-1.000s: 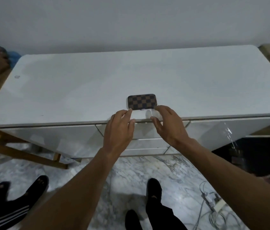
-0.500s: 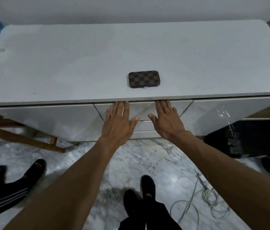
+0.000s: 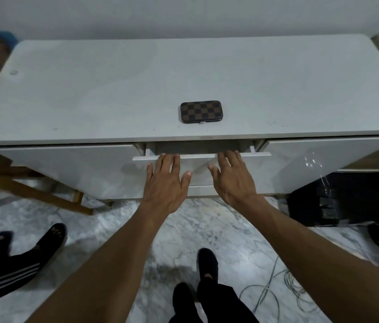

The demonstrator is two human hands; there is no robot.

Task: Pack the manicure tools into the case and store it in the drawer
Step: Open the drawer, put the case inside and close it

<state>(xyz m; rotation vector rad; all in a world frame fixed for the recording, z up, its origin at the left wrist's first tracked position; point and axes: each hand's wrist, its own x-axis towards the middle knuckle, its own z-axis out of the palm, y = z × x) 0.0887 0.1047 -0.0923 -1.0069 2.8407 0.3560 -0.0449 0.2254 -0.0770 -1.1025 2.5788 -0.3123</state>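
Brown and dark checks cover the case (image 3: 200, 112); it lies flat and closed on the white cabinet top (image 3: 114, 89), near the front edge and just behind the middle drawer (image 3: 199, 165); no loose tools show around it, so we judge that the packing part is done and the storing part is in hand.

We see the drawer open only a little; a narrow dark gap shows between its front panel and the cabinet top; what is inside is hidden.

Our left hand (image 3: 164, 185) and our right hand (image 3: 234, 183) lie side by side on the drawer front; the fingers (image 3: 170, 160) are straight and spread, and their tips reach the upper edge of the panel; neither hand grasps anything; whether the tips hook over the edge we cannot tell.

We judge the step to be the opening of the drawer; the gap looks too narrow for the case to go in. The next move calls for pulling the panel further out, evenly with both hands so that it does not go crooked; then one hand must leave the panel, reach up over the edge and take the case; the case is well clear of both hands now.
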